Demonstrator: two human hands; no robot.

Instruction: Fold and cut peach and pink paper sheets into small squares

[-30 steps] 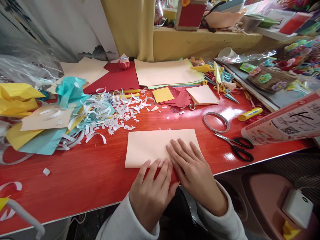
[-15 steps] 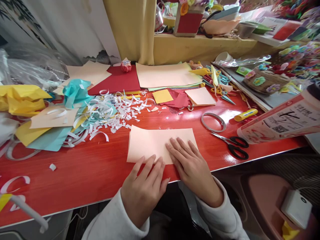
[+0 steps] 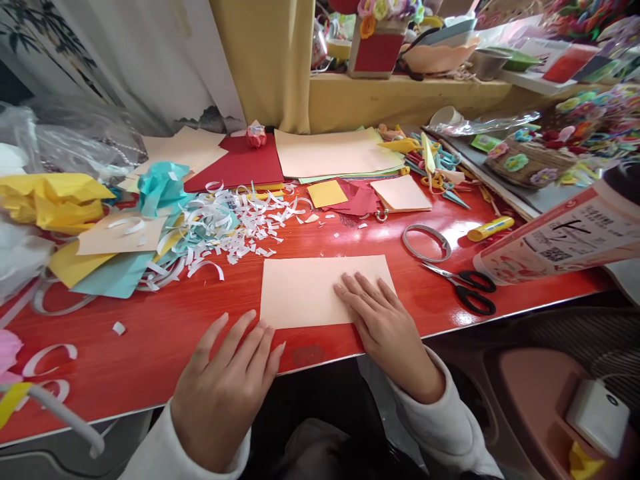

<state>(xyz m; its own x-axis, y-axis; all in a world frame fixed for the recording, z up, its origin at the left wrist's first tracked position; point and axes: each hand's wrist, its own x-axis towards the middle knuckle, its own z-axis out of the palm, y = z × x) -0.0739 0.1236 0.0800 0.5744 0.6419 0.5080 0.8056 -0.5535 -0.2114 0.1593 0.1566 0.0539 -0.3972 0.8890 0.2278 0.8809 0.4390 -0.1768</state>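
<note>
"How far had it got?"

"The flat, rectangular peach paper [image 3: 303, 293] looked squared, perhaps already folded; what remained, I couldn't tell."

"And the fingers?"

"The right hand [image 3: 383, 327] lay flattened on it, gripping nothing; the left hand [image 3: 225, 380], loosely spread and empty, was at its near-left corner."

"Around it?"

"Glossy red tabletop [image 3: 165, 340] beneath, curled white paper shreds [image 3: 240, 227] beyond its left side, black-handled metal scissors [image 3: 457, 280] to its right, yellow fabric curtain [image 3: 273, 67] behind."
</note>
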